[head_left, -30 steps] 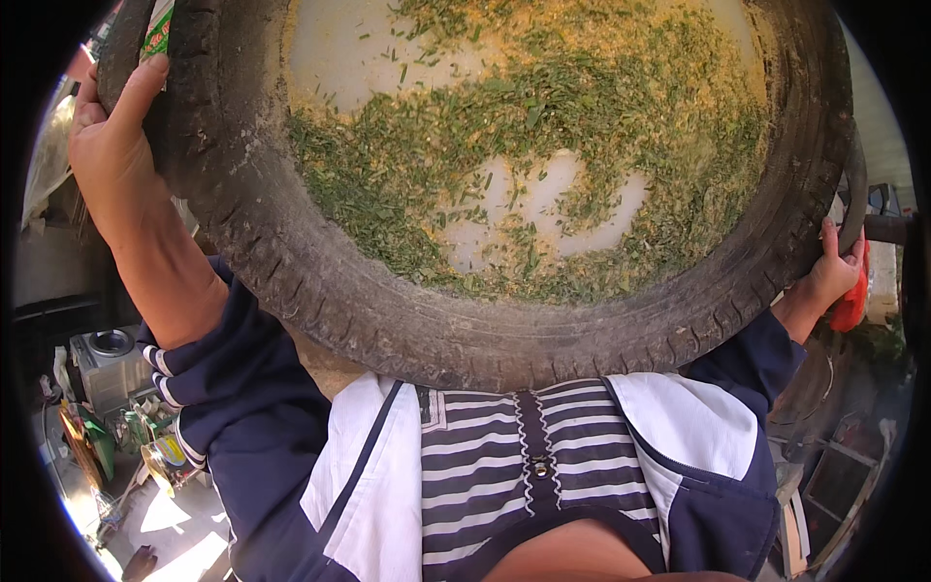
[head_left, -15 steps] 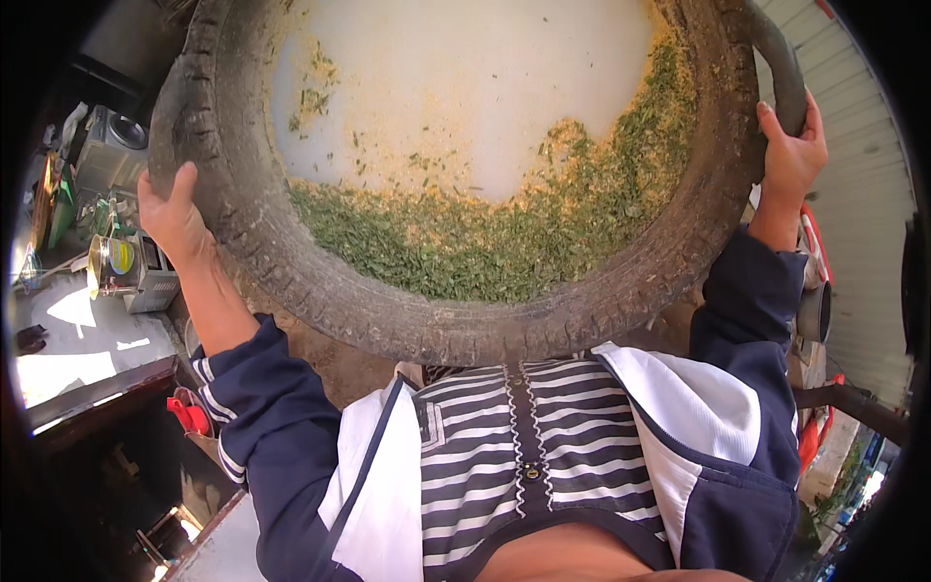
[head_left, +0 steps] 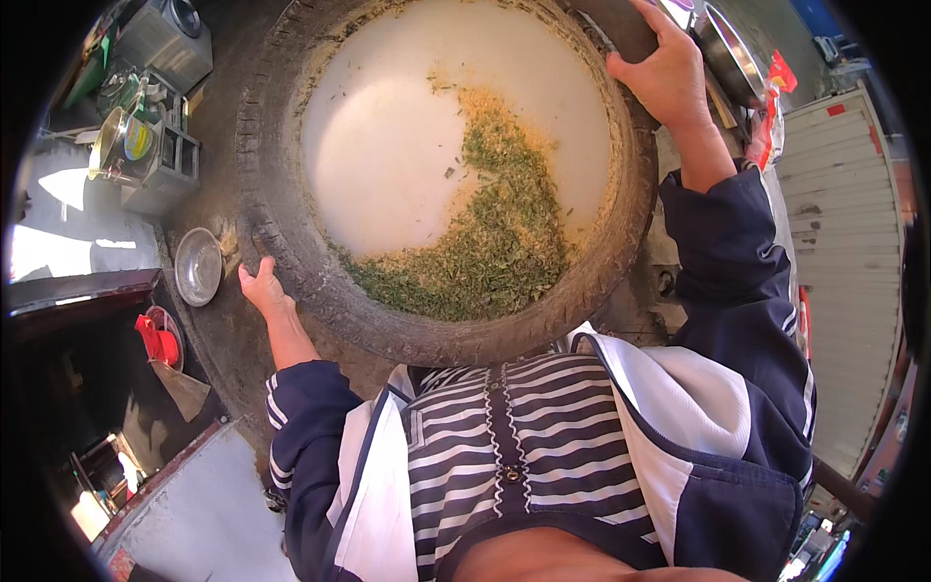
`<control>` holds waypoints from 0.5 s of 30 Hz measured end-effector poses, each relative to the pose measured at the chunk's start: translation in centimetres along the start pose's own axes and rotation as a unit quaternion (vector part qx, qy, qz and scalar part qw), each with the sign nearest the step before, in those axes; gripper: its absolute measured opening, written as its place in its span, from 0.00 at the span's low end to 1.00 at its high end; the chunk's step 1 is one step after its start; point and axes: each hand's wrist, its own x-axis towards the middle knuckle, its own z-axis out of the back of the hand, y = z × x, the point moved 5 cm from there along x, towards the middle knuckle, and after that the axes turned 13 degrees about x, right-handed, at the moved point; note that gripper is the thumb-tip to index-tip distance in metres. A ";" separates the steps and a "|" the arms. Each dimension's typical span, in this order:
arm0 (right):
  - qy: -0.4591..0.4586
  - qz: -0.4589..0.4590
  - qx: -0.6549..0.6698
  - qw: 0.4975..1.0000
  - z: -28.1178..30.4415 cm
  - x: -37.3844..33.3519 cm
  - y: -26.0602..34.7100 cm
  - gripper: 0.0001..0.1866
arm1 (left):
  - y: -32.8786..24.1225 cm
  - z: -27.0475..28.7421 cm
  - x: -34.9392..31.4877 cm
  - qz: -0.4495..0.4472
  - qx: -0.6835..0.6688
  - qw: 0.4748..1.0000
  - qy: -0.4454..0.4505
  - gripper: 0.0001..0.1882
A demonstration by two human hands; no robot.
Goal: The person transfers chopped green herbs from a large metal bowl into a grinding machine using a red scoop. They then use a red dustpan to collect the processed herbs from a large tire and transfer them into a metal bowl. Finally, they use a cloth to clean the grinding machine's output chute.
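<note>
1. Round tub (head_left: 427,338) with a thick, dark, treaded rim: in front of the chest, in the upper middle of the view, near edge close to the striped top (head_left: 524,436)
2. Contents: loose mix (head_left: 504,242) of chopped green leaf and yellow meal, heaped toward the near side, with a narrower tongue running up toward the far side; pale inner floor (head_left: 378,145) bare on the left and thinly dusted at upper right
3. Right hand (head_left: 671,80): at the tub's far right, raised higher in view than the left; curled round the dark loop handle (head_left: 621,27), thumb toward the tub, fingers on the outer side; the forearm climbs steeply, elbow bent and out to the side
4. Left hand (head_left: 270,289): at the tub's near left, thumb pointing up beside the rim, other fingers bent and partly hidden; cannot tell whether they close on anything; forearm short in view, angled up and to the left
5. Sleeves: both navy with white stripes, the left (head_left: 315,407) ending below the wrist, the right (head_left: 722,233) pushed up the forearm
6. Left surroundings: shallow metal bowl (head_left: 199,267) just beside the left hand, red object (head_left: 160,341) below it, grey boxy appliance (head_left: 170,44) at upper left
7. Right surroundings: steel basin (head_left: 732,58) near the right hand, ribbed pale panel (head_left: 834,257) farther out
</note>
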 end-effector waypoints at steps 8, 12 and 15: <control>0.044 -0.036 0.057 0.997 -11.5 0.3 -0.2 0.30 | 5.0 8.1 5.3 0.053 0.032 0.998 -0.004 0.21; 0.049 -0.053 0.060 0.996 -15.9 1.1 -1.2 0.31 | 4.7 9.8 9.0 0.047 0.038 0.998 -0.036 0.18; 0.063 -0.071 0.066 0.993 -19.5 1.4 -3.2 0.31 | 5.4 8.9 10.6 0.037 0.073 0.996 -0.026 0.20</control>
